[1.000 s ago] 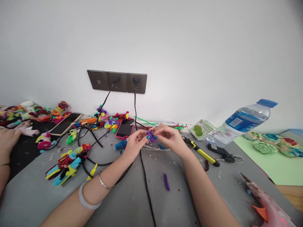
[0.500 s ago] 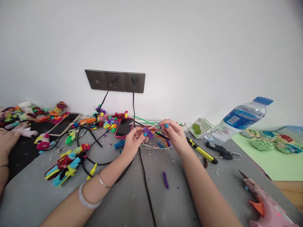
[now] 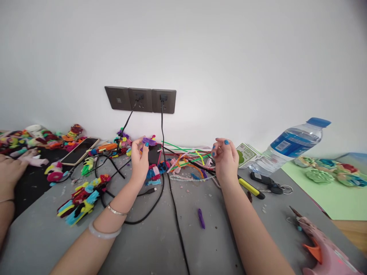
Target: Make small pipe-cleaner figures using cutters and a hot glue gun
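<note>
My left hand (image 3: 140, 158) is raised over the table and pinches a folded purple pipe cleaner piece (image 3: 149, 141) between thumb and fingers. Well apart to the right, my right hand (image 3: 226, 158) is closed with its fingers curled in; what it holds, if anything, cannot be made out. Between and behind the hands lies a loose pile of pipe cleaners (image 3: 189, 162) in pink, green, orange and other colours. A second purple piece (image 3: 201, 218) lies on the grey table nearer to me. A pink and blue fuzzy figure (image 3: 154, 174) rests beside my left wrist.
Black cables (image 3: 174, 206) cross the table from the wall sockets (image 3: 140, 100). At right are a yellow cutter (image 3: 250, 188), keys (image 3: 275, 188), a tilted water bottle (image 3: 289, 143) and a pink glue gun (image 3: 327, 244). Another person's hand (image 3: 11, 172) is at far left, near a phone (image 3: 80, 151).
My hands have moved apart: the left went left and up with the purple piece, the right moved slightly right. The pink and blue figure and a cable plug now show.
</note>
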Demonstrator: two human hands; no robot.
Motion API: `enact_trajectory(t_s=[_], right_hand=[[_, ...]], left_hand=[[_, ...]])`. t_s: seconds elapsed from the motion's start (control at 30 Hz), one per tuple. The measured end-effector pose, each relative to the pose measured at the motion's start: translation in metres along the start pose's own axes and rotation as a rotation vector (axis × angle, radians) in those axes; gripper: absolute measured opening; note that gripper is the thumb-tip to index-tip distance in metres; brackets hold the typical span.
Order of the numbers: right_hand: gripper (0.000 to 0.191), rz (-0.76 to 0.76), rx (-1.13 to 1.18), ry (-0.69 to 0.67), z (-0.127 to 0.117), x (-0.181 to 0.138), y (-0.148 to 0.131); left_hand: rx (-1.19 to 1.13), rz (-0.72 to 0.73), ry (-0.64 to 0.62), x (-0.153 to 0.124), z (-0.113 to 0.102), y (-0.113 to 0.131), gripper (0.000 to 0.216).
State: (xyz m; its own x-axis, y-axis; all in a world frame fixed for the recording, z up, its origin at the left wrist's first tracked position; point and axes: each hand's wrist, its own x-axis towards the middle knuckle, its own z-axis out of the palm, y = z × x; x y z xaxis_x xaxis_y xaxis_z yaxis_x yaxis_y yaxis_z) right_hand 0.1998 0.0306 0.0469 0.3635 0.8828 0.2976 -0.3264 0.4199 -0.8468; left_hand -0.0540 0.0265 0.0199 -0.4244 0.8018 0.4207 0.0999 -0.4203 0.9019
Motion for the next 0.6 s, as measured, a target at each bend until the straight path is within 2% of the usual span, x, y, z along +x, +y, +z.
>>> enact_trajectory(t_s=[0.13,0.27,0.37,0.5,0.6], right_hand=[[0.03,0.061,0.117,0.016,-0.001,0.002,-0.003],[0.031,0.099,0.194,0.047,-0.006,0.008,-0.003],[0.03,0.109,0.207,0.05,-0.01,0.011,-0.002],[0.032,0.15,0.245,0.061,-0.011,0.011,-0.005],[0.033,0.198,0.288,0.056,-0.012,0.011,-0.007]], left_hand=[[0.167,0.132,-0.114,-0.004,0.0,0.006,0.025],[0.257,0.265,-0.175,-0.006,-0.001,0.011,0.024],[0.291,0.267,-0.189,-0.005,-0.002,0.004,0.023],[0.362,0.176,-0.192,-0.001,-0.003,-0.011,0.018],[0.39,0.168,-0.199,0.0,-0.004,-0.016,0.015]])
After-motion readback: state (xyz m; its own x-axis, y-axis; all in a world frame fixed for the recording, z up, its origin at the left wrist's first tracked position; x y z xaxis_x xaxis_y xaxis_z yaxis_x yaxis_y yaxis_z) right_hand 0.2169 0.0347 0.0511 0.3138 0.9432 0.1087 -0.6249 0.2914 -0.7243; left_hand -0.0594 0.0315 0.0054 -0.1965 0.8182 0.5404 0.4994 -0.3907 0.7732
